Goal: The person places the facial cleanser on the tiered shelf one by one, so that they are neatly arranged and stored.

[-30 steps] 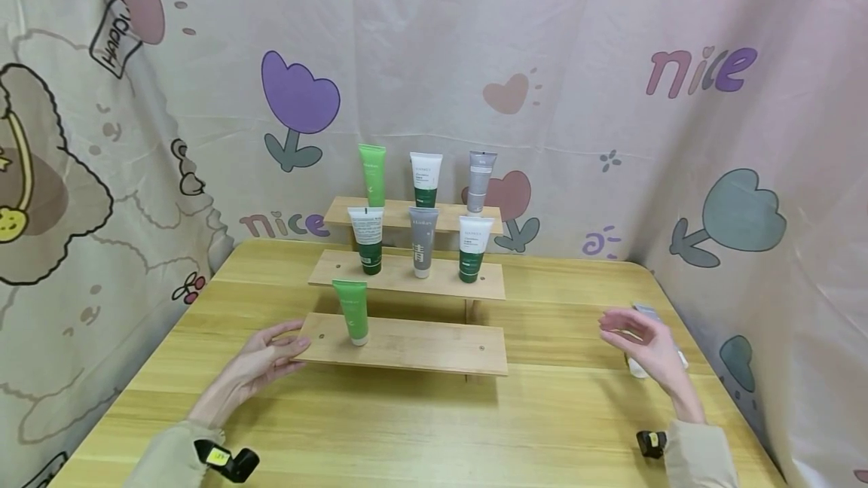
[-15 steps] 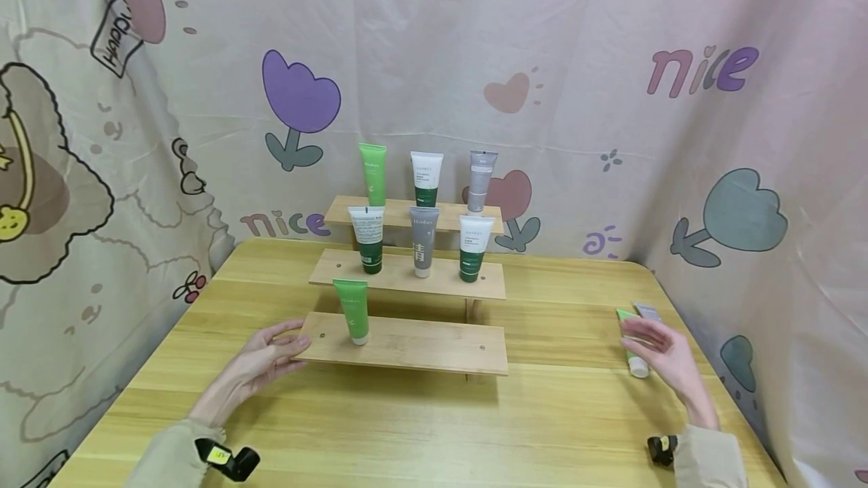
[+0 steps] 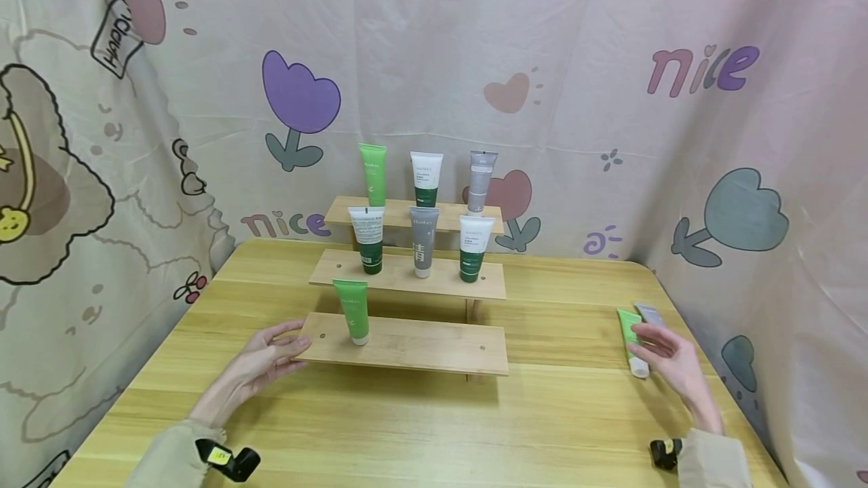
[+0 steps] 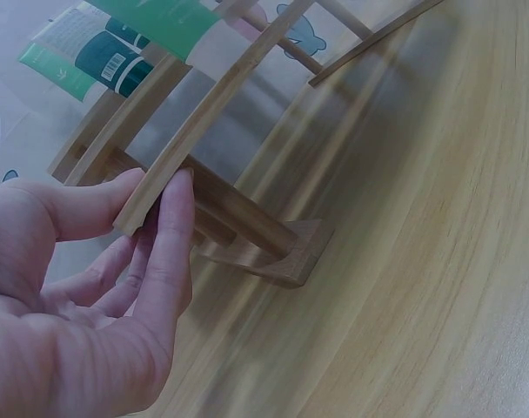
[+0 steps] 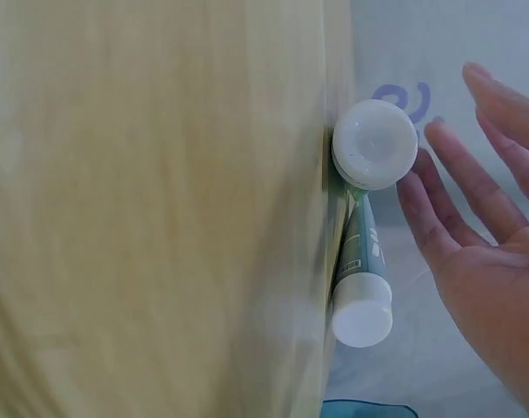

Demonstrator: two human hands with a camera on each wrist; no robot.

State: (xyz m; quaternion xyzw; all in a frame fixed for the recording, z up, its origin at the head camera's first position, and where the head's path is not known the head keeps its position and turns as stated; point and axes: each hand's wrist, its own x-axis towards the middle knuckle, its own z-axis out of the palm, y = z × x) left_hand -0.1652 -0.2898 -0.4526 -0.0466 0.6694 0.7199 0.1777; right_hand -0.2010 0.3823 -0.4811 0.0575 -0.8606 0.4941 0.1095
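Observation:
My left hand (image 3: 264, 360) pinches the left end of the lowest board of a three-tier wooden display stand (image 3: 427, 345); the left wrist view shows the thumb above the board and fingers below. A green squeeze tube (image 3: 351, 311) stands cap-down on that board. At the right, my right hand (image 3: 667, 364) hovers over a green tube (image 3: 628, 324) lying on the table, its fingers loosely bent. A grey tube (image 3: 649, 312) lies beside it, partly hidden by the hand. In the right wrist view, the fingers are near a white cap (image 5: 375, 144), not closed round it.
White-and-green tubes (image 3: 370, 239) and a grey tube (image 3: 422, 242) stand on the middle board. Above, another green tube (image 3: 374, 175), a white-and-green tube (image 3: 426, 179) and a grey tube (image 3: 481, 181) line the top board. A printed curtain (image 3: 570, 21) hangs round the table (image 3: 556, 428).
My right hand has moved right and slightly down over the lying tubes, and the green one now shows beside it. My left hand stays on the board.

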